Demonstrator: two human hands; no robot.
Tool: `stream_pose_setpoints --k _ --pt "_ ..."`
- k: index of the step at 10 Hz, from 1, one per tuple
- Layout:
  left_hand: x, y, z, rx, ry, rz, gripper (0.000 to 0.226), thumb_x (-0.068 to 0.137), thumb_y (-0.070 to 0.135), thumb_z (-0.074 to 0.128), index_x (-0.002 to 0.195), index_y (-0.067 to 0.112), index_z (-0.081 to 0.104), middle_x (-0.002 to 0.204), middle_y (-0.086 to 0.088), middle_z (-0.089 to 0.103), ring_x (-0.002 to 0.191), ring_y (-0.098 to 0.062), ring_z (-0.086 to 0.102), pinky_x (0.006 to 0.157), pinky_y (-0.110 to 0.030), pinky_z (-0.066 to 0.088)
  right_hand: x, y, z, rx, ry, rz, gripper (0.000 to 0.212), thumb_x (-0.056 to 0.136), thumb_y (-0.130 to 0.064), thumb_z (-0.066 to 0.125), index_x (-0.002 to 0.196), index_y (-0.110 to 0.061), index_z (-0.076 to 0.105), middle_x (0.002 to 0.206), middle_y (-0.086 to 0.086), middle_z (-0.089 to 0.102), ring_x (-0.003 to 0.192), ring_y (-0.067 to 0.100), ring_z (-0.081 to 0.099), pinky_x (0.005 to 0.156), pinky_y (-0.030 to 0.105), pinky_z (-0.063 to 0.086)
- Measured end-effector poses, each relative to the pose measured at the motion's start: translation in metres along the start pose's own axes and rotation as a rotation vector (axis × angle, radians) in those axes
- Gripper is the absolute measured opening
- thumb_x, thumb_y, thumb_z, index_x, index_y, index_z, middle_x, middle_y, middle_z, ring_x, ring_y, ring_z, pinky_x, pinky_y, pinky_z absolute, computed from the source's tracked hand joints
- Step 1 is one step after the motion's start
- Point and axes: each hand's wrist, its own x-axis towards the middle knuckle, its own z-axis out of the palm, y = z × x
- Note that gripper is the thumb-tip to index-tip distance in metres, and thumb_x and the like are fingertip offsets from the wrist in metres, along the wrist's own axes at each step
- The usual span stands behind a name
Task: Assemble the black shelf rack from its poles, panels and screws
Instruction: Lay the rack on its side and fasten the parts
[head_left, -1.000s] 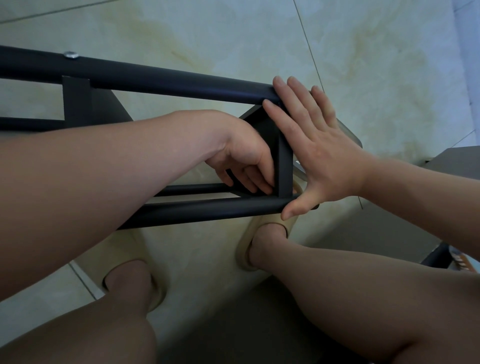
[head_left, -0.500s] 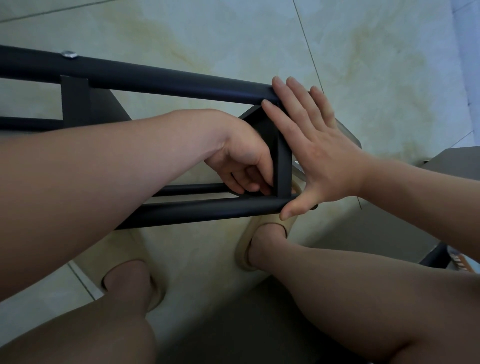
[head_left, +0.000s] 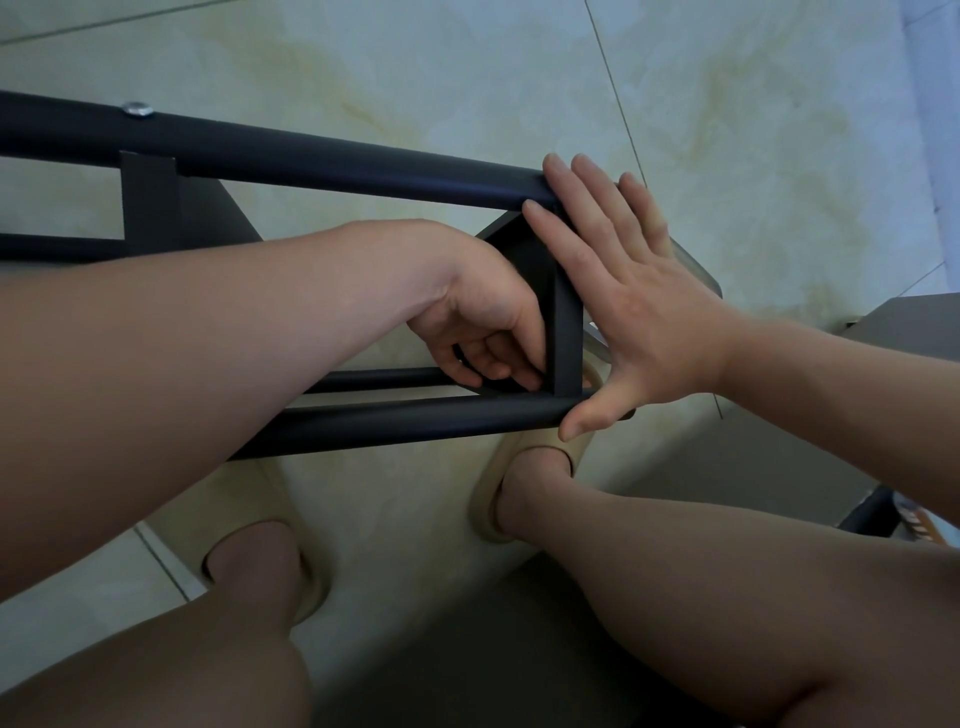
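Lying on its side above the tiled floor (head_left: 779, 130), the black shelf rack (head_left: 332, 166) ran left to right, its long poles crossing the view. The right hand (head_left: 639, 306) pressed flat, fingers straight, against the outer face of the end panel (head_left: 567, 322), thumb on the tip of the near pole (head_left: 415, 421). The left hand (head_left: 483, 332) reached inside the frame, fingers curled at the panel's lower inner corner. Whether they pinched a screw could not be told. That hand sat nearer the joint, which probably needed fastening from inside.
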Motion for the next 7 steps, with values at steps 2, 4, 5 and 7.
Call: stream_pose_setpoints --k 2,4,5,7 --pt "0.0008 -0.0001 -0.0002 -0.005 -0.027 0.013 0.022 0.088 0.011 0.067 0.073 0.022 0.079 0.079 0.005 0.073 0.064 -0.007 0.056 0.081 -0.029 0.048 0.0004 0.0003 -0.0003 0.004 0.002 0.003 0.143 0.063 -0.104 0.026 0.16 -0.001 0.009 0.166 0.028 0.002 0.155 0.042 -0.003 0.124 0.057 -0.002" --pt "-0.0009 0.0004 -0.0008 0.001 -0.039 0.006 0.02 0.089 0.014 0.065 0.077 0.022 0.079 0.083 0.006 0.073 0.067 -0.007 0.059 0.082 -0.032 0.05 0.0006 0.0005 0.0012 -0.002 0.005 -0.005 0.142 0.063 -0.103 0.028 0.16 -0.001 0.01 0.166 0.029 0.002 0.155 0.042 -0.003 0.124 0.058 -0.001" --pt "-0.0007 -0.0003 0.0 0.007 -0.017 0.004 0.011 0.09 0.019 0.067 0.088 0.023 0.077 0.083 0.006 0.073 0.066 -0.007 0.056 0.083 -0.032 0.05 0.0005 0.0001 0.001 -0.002 0.003 -0.003 0.142 0.063 -0.103 0.027 0.16 -0.001 0.01 0.166 0.028 0.002 0.155 0.042 -0.003 0.124 0.058 -0.001" --pt "0.001 -0.0002 0.0006 0.007 -0.009 0.028 0.012 0.09 0.013 0.066 0.086 0.02 0.074 0.078 0.006 0.072 0.065 -0.007 0.055 0.081 -0.029 0.048 0.0009 -0.0002 0.0001 -0.007 -0.005 0.002 0.143 0.063 -0.103 0.028 0.16 0.0 0.01 0.166 0.029 0.002 0.155 0.042 -0.003 0.124 0.058 -0.001"
